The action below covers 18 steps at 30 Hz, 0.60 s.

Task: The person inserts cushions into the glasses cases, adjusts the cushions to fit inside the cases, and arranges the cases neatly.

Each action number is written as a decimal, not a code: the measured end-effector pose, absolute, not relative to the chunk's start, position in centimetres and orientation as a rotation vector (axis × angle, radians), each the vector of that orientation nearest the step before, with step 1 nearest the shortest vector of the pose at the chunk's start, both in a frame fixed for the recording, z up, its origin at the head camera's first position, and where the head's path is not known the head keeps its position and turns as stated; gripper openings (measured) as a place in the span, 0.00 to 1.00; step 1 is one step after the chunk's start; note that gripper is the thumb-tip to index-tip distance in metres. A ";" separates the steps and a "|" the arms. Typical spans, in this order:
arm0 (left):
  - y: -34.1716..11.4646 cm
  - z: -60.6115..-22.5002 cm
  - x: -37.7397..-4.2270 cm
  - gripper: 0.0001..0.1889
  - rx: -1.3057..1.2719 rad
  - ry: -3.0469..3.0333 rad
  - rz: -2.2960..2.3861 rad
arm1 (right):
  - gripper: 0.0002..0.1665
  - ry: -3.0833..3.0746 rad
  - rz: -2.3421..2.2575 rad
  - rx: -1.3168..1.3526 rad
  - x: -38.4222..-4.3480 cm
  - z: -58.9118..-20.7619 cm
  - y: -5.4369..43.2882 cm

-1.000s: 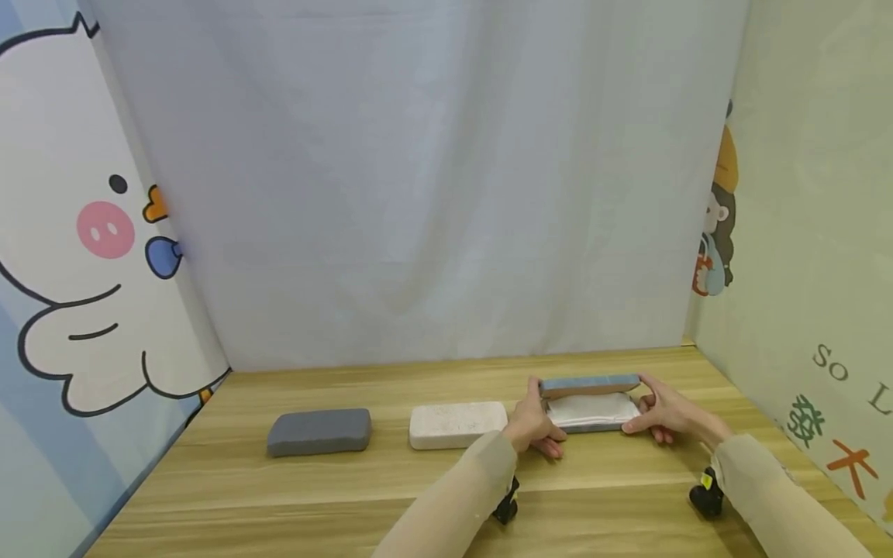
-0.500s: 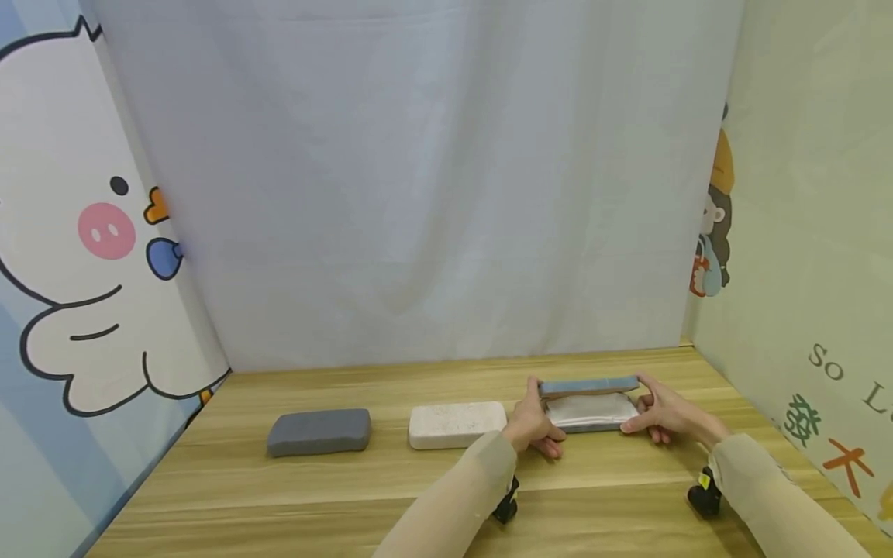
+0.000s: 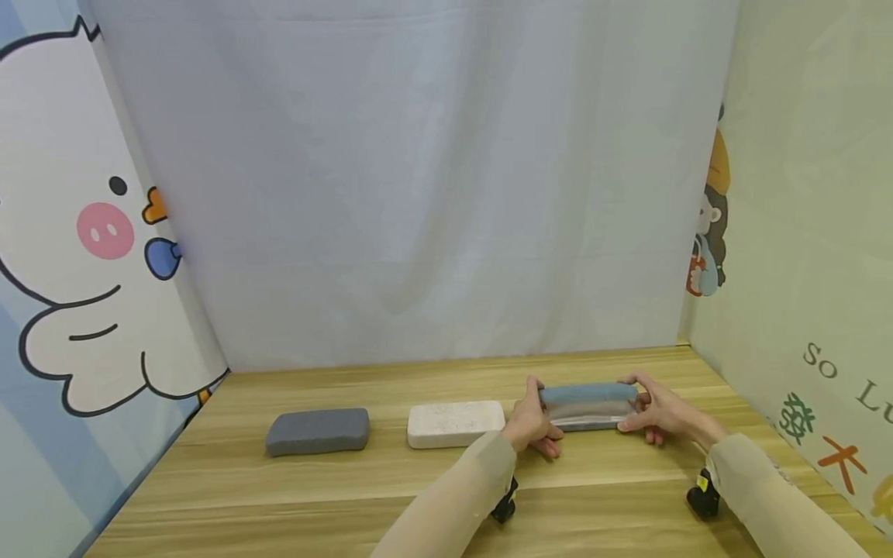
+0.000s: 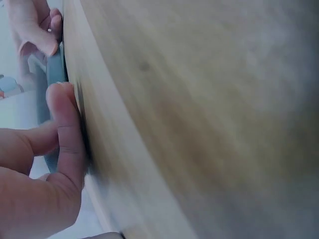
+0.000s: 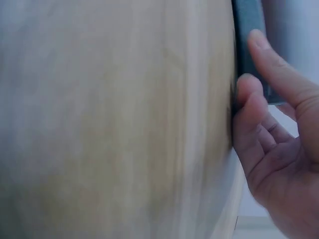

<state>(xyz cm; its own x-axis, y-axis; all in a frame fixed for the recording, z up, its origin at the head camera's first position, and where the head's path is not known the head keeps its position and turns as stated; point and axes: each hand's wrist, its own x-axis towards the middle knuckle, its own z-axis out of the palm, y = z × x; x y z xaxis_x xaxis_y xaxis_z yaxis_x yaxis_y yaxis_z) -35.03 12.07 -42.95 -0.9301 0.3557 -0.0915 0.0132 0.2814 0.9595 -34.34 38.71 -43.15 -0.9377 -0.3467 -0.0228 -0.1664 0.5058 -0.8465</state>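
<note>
A blue glasses case [image 3: 589, 394] lies at the right of the table, its lid partly lowered over a pale, shiny inside. My left hand [image 3: 532, 422] holds its left end, fingers at the lid and thumb low at the front. At the other end my right hand [image 3: 661, 411] grips it in the same way. In the left wrist view the case's edge [image 4: 56, 67] runs between both hands. The right wrist view has the thumb against the case's side [image 5: 249, 25]. Whatever lies inside the case cannot be made out.
A white glasses case [image 3: 456, 425] sits just left of my left hand. Farther left is a grey glasses case [image 3: 318, 432]. Both are closed on the wooden table [image 3: 335, 504]. A pale curtain [image 3: 418, 194] hangs behind, with printed walls at both sides.
The blue case's lid has tipped forward and down, covering more of the inside. My right fingers have come slightly left and forward with it. The white and grey cases have stayed put.
</note>
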 end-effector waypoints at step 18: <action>9.7 -41.4 -34.4 0.34 0.552 2.381 1.545 | 0.41 2.920 -1.080 -0.373 -32.7 -39.7 37.0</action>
